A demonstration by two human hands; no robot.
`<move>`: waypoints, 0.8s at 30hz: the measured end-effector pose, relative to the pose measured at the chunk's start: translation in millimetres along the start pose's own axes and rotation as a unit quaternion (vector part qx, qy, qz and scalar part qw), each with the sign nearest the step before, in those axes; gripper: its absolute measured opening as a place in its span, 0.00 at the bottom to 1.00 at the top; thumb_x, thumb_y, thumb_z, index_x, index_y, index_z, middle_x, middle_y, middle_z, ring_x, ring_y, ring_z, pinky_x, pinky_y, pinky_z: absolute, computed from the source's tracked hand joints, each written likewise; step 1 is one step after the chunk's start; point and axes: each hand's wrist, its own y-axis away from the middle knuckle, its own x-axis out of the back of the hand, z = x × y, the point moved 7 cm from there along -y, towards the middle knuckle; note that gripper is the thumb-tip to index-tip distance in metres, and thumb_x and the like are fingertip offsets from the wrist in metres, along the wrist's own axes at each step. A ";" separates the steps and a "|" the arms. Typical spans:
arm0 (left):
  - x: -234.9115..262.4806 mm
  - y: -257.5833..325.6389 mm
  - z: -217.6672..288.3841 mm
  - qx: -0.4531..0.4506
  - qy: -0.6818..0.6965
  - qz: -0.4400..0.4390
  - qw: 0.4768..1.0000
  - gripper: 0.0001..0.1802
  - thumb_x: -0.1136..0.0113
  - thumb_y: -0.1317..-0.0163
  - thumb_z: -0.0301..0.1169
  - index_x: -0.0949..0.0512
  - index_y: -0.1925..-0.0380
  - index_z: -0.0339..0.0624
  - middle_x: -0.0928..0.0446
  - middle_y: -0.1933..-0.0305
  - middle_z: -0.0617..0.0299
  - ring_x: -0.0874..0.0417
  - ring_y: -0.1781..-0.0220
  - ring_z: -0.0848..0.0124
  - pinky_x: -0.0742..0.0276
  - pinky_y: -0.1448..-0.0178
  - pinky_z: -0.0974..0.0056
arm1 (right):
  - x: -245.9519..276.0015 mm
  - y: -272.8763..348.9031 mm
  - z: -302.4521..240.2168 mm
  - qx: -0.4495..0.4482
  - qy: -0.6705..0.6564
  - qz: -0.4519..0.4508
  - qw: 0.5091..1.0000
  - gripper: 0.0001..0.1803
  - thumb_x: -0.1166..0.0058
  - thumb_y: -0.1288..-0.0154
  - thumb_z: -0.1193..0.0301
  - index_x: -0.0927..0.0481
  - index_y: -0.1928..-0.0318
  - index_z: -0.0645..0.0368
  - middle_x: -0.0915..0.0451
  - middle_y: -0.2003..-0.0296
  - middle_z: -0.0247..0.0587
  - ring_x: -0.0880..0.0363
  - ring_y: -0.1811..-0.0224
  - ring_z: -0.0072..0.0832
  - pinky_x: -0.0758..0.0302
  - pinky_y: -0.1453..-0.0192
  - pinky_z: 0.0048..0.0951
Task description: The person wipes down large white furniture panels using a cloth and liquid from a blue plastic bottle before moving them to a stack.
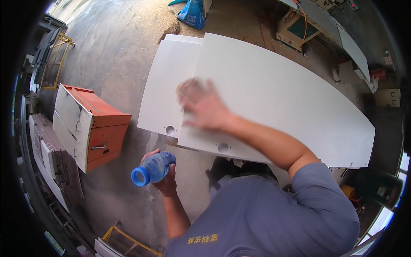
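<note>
My left hand (168, 185) is wrapped round a translucent blue bottle (158, 166), which is tilted with its round blue mouth end toward the lower left. The bottle is apart from the boards, off their left front edge. My right hand (204, 106) is stretched over a large white panel (274, 94), near its left edge where it overlaps a second white panel (165, 81). Motion blurs this hand, but its fingers look spread and flat. Whether it presses on the surface I cannot tell. Each panel has a round hole near its front edge.
An orange cabinet (109, 139) with pale doors stands on the floor at the left. Beyond the panels lie a blue sack (191, 15) and scattered sawdust. A workbench (342, 47) with an orange cord is at the far right. Yellow metal frames (58, 60) stand at the left.
</note>
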 end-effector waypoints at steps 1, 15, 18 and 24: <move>-6.4 0.2 8.1 -0.008 0.006 -0.003 1.000 0.44 0.18 0.47 0.34 0.34 0.34 0.36 0.25 0.39 0.50 0.21 0.35 0.54 0.27 0.29 0.47 | 13.3 1.8 46.3 -0.049 0.039 0.025 0.998 0.50 0.58 0.29 0.30 0.38 0.19 0.51 0.48 0.16 0.47 0.63 0.11 0.43 0.65 0.15 0.70; -80.7 99.6 104.9 -0.007 0.090 -0.034 0.995 0.50 0.15 0.48 0.33 0.36 0.29 0.36 0.24 0.36 0.49 0.21 0.34 0.56 0.27 0.27 0.48 | 91.6 210.4 214.0 -0.129 0.075 0.165 0.975 0.42 0.43 0.28 0.51 0.35 0.23 0.64 0.41 0.19 0.56 0.49 0.15 0.48 0.54 0.11 0.46; -110.6 132.8 111.4 0.011 0.163 -0.039 0.986 0.49 0.16 0.48 0.33 0.35 0.30 0.35 0.23 0.36 0.49 0.21 0.34 0.56 0.26 0.28 0.49 | 116.4 356.7 306.7 -0.346 0.085 0.120 0.926 0.43 0.56 0.19 0.48 0.48 0.17 0.62 0.51 0.16 0.51 0.57 0.12 0.48 0.54 0.12 0.45; -169.7 177.6 129.7 -0.016 0.095 -0.134 0.986 0.45 0.18 0.48 0.27 0.32 0.32 0.33 0.23 0.36 0.48 0.21 0.34 0.57 0.26 0.27 0.50 | 129.9 604.1 380.2 -0.508 0.164 0.146 0.833 0.42 0.57 0.19 0.47 0.45 0.18 0.61 0.48 0.16 0.51 0.54 0.13 0.48 0.58 0.10 0.45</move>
